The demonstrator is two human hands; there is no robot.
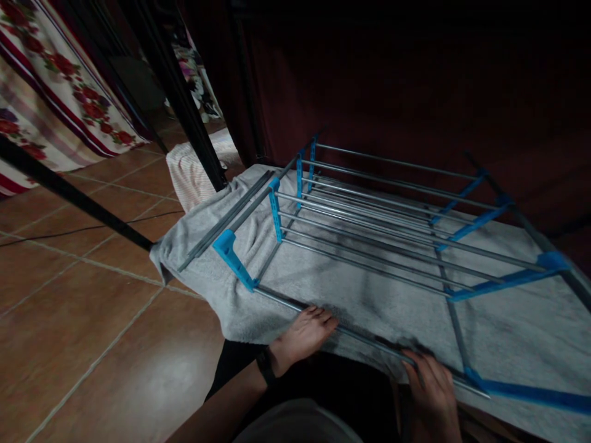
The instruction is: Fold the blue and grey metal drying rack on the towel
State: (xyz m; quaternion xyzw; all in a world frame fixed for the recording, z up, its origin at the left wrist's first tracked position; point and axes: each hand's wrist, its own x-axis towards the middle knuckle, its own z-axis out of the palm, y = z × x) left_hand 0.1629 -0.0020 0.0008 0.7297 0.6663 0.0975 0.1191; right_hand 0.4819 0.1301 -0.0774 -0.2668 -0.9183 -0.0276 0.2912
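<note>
Two hands sit at the near edge of a grey towel point(369, 301), which lies spread under a folded drying rack point(378, 227). The left hand point(302, 335) lies flat and loose, fingers resting on the towel right against the rack's nearest grey rod point(295, 303), gripping nothing. The right hand point(431, 384) curls its fingers over that same rod further along; whether it truly clamps the rod or only presses on it is hard to tell in this dim light. The rack lies directly ahead of both hands, its long axis running left to right across the view, so each hand is about equally near. Count one rack, one grey towel, and roughly nine or ten parallel rods joined by blue plastic brackets point(233, 258). Beyond, a black stand leg point(184, 104) crosses the tiled floor point(83, 295), and a floral cloth point(55, 80) hangs at left.
</note>
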